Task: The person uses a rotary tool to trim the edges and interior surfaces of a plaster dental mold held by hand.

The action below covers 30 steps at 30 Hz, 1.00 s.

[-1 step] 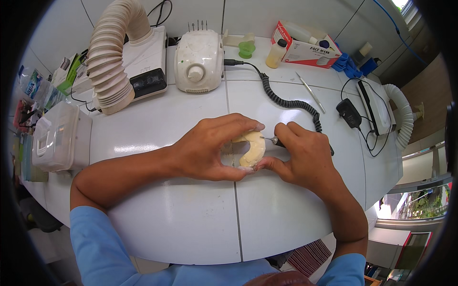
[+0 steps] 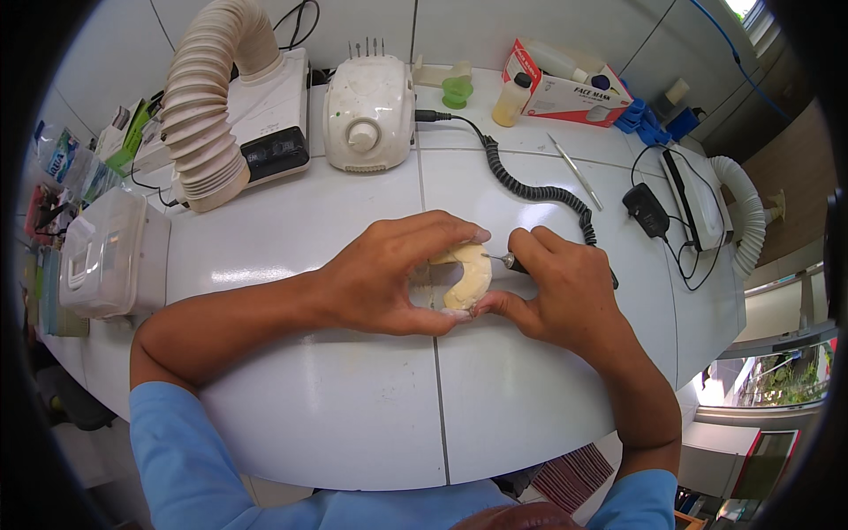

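Between the thumb and fingers of my left hand (image 2: 393, 278) is a pale yellow, horseshoe-shaped dental cast (image 2: 472, 276), held above the table. My right hand (image 2: 561, 283) grips a rotary handpiece (image 2: 515, 262) with a dark body and metal nose. Its thin bit meets or nearly meets the cast's right side; contact is too small to make out. The right thumb rests at the cast's lower edge, close to my left thumb tip. A coiled black cord (image 2: 530, 187) runs from the handpiece side back to a white control unit (image 2: 367, 115) with a round knob.
A ribbed white hose (image 2: 196, 106) arches over a white box at back left. Nearer stands a clear-lidded container (image 2: 102, 256). Behind my right hand lie a slim metal tool (image 2: 574, 172), a small bottle (image 2: 511, 100) and a mask box (image 2: 574, 102). A black adapter (image 2: 647, 210) sits farther right.
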### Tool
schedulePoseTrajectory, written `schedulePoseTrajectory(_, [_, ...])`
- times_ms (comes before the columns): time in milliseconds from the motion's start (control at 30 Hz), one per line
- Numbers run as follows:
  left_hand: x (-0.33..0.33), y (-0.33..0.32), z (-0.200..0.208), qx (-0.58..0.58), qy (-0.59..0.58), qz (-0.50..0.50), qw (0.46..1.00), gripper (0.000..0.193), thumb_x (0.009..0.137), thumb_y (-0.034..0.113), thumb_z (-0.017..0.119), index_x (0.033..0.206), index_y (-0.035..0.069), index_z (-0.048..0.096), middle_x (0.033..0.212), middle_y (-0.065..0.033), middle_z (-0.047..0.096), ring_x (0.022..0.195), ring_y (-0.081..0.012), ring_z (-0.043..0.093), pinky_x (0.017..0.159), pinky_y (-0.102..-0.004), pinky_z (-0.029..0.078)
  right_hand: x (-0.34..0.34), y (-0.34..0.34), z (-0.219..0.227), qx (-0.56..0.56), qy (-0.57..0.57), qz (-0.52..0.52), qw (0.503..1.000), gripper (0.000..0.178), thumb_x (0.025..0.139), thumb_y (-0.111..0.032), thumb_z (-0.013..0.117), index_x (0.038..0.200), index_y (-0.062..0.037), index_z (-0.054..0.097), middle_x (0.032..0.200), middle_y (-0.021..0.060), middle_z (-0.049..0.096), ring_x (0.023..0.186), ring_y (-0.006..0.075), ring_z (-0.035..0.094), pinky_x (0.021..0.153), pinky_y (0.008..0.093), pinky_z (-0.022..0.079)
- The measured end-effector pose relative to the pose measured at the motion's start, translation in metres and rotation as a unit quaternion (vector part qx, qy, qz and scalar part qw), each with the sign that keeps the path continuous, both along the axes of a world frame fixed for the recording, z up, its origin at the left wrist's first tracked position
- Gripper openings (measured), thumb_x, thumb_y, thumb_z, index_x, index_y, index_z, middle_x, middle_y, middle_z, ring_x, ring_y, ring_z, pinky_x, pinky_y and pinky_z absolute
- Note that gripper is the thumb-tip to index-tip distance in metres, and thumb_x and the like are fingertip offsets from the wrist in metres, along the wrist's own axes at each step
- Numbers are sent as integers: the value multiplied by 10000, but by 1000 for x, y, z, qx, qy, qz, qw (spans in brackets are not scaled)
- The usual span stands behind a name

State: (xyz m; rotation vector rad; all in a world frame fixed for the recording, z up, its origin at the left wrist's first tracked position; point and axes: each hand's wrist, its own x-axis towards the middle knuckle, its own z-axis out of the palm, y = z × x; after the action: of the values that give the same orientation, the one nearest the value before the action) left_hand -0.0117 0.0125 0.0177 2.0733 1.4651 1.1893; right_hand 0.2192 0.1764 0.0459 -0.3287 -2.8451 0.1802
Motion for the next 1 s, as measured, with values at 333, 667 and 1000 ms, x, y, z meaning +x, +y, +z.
schedulePoseTrajectory(333, [1, 0, 1, -4, 0, -11, 1000, 810, 786, 228, 970, 1500, 0, 660, 1364, -203, 749, 1230, -356, 772, 1074, -428, 637, -1, 0, 3, -5, -4, 4, 1000, 718, 807, -749, 892, 1056, -104, 700, 828, 64, 661, 617, 259, 692, 518, 405, 502])
schedulePoseTrajectory(667, [-1, 1, 1, -9, 2, -21, 1000, 827, 777, 217, 959, 1513, 3, 651, 1392, -205, 734, 1256, -358, 761, 1090, -433, 630, -1, 1, 1, 0, 15, 7, 1000, 700, 774, -755, 908, 996, -119, 717, 781, 40, 646, 573, 230, 670, 493, 385, 478])
schedulePoseTrajectory(1000, [0, 0, 1, -12, 0, -17, 1000, 827, 774, 218, 960, 1513, 8, 653, 1375, -204, 738, 1242, -359, 766, 1078, -428, 632, -1, 0, 1, 1, 1, 3, 1000, 715, 781, -776, 890, 1000, -118, 716, 794, 41, 652, 580, 230, 675, 499, 390, 488])
